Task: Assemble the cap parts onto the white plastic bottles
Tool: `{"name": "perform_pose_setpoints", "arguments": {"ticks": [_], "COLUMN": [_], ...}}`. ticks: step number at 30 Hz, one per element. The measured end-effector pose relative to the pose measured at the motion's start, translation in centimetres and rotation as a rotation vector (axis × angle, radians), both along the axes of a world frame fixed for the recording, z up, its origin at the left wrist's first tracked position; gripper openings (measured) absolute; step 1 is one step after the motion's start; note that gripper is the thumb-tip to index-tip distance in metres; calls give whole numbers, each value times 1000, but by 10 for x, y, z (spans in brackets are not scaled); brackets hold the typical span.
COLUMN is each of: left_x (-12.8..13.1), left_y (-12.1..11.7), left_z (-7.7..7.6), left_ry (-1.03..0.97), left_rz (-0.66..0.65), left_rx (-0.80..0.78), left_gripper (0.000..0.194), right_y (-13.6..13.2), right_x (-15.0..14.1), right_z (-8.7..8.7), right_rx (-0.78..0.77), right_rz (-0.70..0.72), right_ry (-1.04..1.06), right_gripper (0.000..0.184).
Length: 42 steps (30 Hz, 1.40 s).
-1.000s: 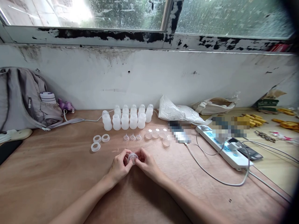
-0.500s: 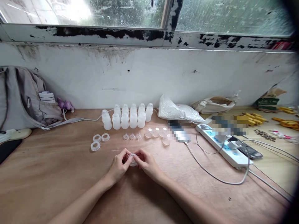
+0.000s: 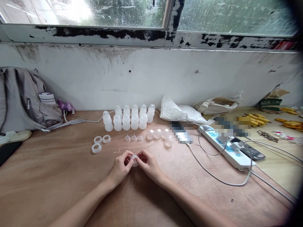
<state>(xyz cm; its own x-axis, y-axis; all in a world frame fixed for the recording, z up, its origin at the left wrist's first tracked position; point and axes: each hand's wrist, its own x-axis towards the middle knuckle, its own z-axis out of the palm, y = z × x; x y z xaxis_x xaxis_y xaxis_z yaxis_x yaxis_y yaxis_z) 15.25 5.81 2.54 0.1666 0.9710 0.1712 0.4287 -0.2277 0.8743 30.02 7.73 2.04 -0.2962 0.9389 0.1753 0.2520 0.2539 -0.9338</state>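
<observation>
Both hands meet over the middle of the wooden table [image 3: 59,176]. My left hand [image 3: 120,168] and my right hand [image 3: 149,166] pinch a small translucent plastic ring piece [image 3: 134,159] between their fingertips. Behind them stand two rows of small white plastic bottles [image 3: 129,119]. Three white rings [image 3: 100,142] lie to the left of the hands. Three clear nipples [image 3: 133,138] and several clear caps [image 3: 161,137] lie in a row further back.
A grey backpack [image 3: 21,97] leans on the wall at the left. A white plastic bag [image 3: 180,113], a power strip [image 3: 227,148] with cables, a phone and yellow parts [image 3: 255,121] lie on the right. The white wall and a window run along the back.
The hands stay together; the ring piece has been turned between the fingers and held slightly lower. Nothing else on the table has moved.
</observation>
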Motion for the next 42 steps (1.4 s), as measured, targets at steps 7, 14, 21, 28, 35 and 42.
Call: {"name": "perform_pose_setpoints", "arguments": {"ticks": [7, 14, 21, 28, 35, 42], "left_x": [-1, -2, -2, -1, 0, 1], "left_y": [-1, 1, 2, 1, -1, -1], "left_z": [0, -2, -3, -4, -1, -1], "left_ry": [62, 121, 209, 231, 228, 260], "left_rz": [38, 46, 47, 60, 56, 57], "left_rx": [67, 86, 140, 155, 159, 172], "left_gripper": [18, 20, 21, 22, 21, 19], "right_y": [0, 0, 1, -1, -2, -3], "right_x": [2, 0, -1, -3, -3, -3], "right_z": [2, -3, -3, 0, 2, 0], "right_rx": [58, 57, 54, 39, 16, 3], "right_rz": [24, 12, -11, -9, -16, -30], "right_ry": [14, -18, 0, 11, 18, 19], "right_gripper": [10, 12, 11, 8, 10, 10]}}
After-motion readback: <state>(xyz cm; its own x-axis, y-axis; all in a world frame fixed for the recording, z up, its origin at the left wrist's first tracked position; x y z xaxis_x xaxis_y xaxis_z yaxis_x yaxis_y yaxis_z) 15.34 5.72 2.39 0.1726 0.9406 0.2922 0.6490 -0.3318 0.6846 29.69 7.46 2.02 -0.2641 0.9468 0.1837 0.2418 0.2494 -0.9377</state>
